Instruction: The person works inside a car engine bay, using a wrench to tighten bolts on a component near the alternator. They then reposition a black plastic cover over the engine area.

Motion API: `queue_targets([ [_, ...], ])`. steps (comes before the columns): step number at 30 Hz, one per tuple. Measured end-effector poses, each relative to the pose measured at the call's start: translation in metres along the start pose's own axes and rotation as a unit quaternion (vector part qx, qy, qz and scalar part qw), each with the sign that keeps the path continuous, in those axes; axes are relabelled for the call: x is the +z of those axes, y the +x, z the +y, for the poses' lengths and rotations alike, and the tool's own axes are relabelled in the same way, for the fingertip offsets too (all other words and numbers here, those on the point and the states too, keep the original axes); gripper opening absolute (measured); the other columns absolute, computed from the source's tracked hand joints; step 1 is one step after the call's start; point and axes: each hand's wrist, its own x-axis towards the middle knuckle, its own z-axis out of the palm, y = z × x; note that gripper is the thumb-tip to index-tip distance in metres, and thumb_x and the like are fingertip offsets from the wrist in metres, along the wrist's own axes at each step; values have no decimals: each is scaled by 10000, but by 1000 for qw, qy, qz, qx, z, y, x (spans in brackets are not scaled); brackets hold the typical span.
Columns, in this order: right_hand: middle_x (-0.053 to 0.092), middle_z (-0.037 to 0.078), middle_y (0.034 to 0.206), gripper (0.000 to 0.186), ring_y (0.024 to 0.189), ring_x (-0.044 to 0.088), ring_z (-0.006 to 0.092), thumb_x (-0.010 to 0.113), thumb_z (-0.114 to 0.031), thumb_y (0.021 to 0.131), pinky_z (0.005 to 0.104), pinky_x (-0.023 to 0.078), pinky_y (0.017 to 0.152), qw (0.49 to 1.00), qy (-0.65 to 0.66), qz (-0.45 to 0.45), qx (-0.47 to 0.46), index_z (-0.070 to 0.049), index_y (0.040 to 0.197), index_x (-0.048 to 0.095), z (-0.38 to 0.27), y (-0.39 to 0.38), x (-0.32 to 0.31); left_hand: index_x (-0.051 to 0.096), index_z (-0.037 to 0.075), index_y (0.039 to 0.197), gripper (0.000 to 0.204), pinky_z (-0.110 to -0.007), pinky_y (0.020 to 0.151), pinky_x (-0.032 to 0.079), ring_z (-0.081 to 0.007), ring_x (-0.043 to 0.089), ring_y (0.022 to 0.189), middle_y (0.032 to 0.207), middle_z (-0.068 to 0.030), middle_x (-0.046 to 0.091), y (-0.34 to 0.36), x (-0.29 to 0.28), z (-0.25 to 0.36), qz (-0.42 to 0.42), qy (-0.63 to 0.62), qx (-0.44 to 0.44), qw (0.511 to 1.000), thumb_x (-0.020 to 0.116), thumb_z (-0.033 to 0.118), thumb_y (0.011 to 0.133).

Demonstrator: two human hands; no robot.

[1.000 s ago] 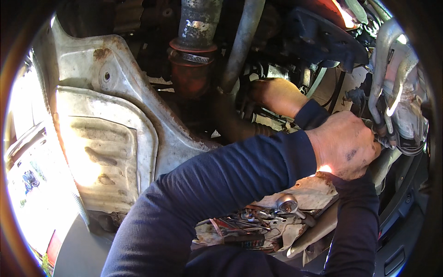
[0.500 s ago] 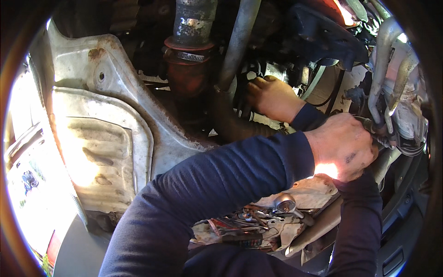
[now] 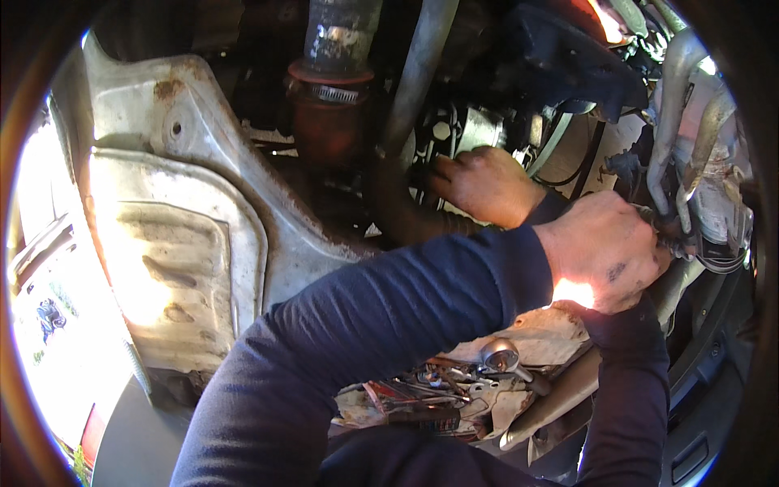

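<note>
My arms, in dark blue sleeves, cross over an engine bay. My left hand [image 3: 604, 253] lies over my right forearm, beside metal pipes [image 3: 672, 122]. Its fingers are curled and their tips hidden, so what they hold cannot be seen. Behind it my right hand [image 3: 489, 187] reaches among dark engine parts, close to a black curved hose [image 3: 410, 215]. Those fingers are bent in, with the tips lost in shadow. A pale hex bolt head [image 3: 441, 131] shows just above them.
A rusty, pale metal body panel [image 3: 174, 187] fills the left. A grey duct with a red hose and clamp [image 3: 334, 95] hangs at the top. Below my arms, a ratchet [image 3: 501, 355] rests near several loose tools [image 3: 430, 385]. A dark plastic part [image 3: 568, 65] sits upper right.
My right hand has shifted slightly down and turned, uncovering more of the bolt head. My left hand has barely moved.
</note>
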Motion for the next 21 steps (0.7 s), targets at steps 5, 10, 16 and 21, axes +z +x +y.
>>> queue_targets([
  [5, 738, 125, 1008, 251, 911, 730, 340, 654, -139, 779, 442, 585, 761, 970, 75, -182, 144, -108, 1007, 754, -7, -14, -7, 717, 117, 749, 180, -450, 626, 569, -325, 732, 726, 714, -99, 709, 1, -2, 5, 55, 21, -3, 998, 712, 275, 664],
  [10, 735, 178, 857, 178, 849, 731, 360, 657, -191, 811, 458, 586, 763, 965, 123, -72, 221, -65, 876, 766, -15, -16, 14, 726, 111, 802, 221, -453, 637, 573, -329, 734, 737, 723, -101, 712, 2, -7, 3, -10, 17, 1, 1000, 712, 274, 654],
  [16, 729, 209, 849, 229, 852, 720, 391, 659, -236, 886, 474, 570, 783, 926, 193, 38, 324, -33, 901, 764, -26, 7, 22, 669, 63, 789, 248, -466, 652, 573, -356, 723, 753, 730, -138, 686, 2, -11, 3, 5, -12, 8, 1000, 724, 289, 703],
  [21, 719, 243, 852, 347, 839, 706, 413, 653, -318, 957, 480, 546, 788, 848, 355, 137, 370, 13, 933, 753, -15, 25, 15, 669, 54, 929, 298, -481, 686, 579, -368, 730, 792, 781, -143, 705, 5, -16, 8, -39, -10, 4, 999, 730, 284, 750],
])
